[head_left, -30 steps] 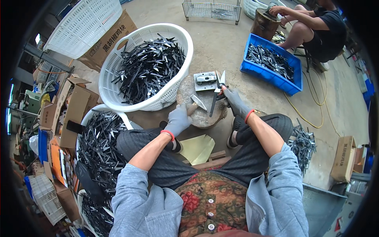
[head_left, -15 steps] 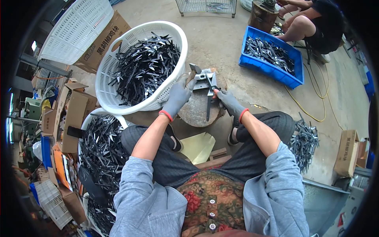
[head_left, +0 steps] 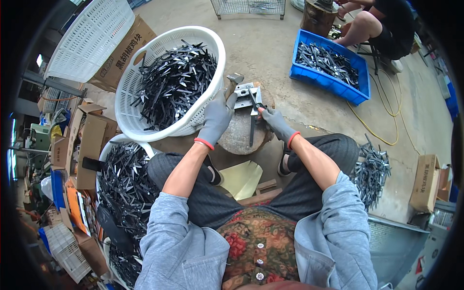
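Observation:
In my left hand (head_left: 217, 117), gloved in grey and closed, is a hammer (head_left: 235, 78) whose head points up and away from me. My right hand (head_left: 279, 124), gloved the same way, pinches a dark, narrow metal blade piece (head_left: 252, 98) that lies across a silver metal block (head_left: 245, 92). That block is fixed on top of a round wooden stump (head_left: 237, 135) between my knees. Another long dark strip (head_left: 252, 130) points toward me over the stump; whether it joins the held piece I cannot tell. An orange bit shows at my right fingertips.
Left of the stump, a white basket (head_left: 220, 53) is heaped with black blades; another heap (head_left: 125, 179) lies nearer. A blue crate (head_left: 328, 86) of blades stands far right, near a crouching person (head_left: 389, 34). Blades pile (head_left: 372, 169) by my right knee. A yellow cable (head_left: 396, 118) crosses the floor.
The hammer head has shifted slightly up and left, and my left hand has turned a little. On the block, the dark blade piece has changed its angle. My right hand keeps its pinch.

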`<act>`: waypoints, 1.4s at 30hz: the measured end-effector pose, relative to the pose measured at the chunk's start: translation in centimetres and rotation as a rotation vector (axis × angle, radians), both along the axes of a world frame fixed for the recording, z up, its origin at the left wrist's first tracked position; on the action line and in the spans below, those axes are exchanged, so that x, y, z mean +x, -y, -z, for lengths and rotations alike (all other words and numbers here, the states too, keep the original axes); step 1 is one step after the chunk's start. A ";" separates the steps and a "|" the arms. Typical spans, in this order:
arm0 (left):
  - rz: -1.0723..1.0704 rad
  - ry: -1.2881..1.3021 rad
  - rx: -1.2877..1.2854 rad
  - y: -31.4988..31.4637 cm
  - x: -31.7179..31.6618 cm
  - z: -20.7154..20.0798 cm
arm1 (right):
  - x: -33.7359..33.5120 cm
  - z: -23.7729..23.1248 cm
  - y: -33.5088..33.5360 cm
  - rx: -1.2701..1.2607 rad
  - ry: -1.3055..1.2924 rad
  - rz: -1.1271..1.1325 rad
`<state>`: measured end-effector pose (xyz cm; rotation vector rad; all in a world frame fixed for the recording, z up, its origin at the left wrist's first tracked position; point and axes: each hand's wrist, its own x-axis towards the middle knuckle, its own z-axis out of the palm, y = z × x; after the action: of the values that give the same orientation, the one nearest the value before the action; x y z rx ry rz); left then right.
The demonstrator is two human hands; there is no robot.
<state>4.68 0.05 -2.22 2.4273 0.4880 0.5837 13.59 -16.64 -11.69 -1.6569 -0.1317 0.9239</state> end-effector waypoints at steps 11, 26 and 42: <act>0.084 -0.336 0.346 0.0 -7.4 5.1 | 0.6 -6.8 -1.5 0.193 0.127 0.121; 0.324 0.031 -1.052 0.1 -6.3 -3.4 | -1.9 -14.8 -4.1 0.820 0.018 -0.179; 0.351 -0.586 -0.790 0.2 -5.6 -3.7 | -2.2 -13.3 -6.1 0.363 0.874 0.323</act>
<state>-0.90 -0.15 1.52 1.7994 0.3990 -0.4290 11.44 -10.53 1.59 -1.5671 -0.5676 -0.1126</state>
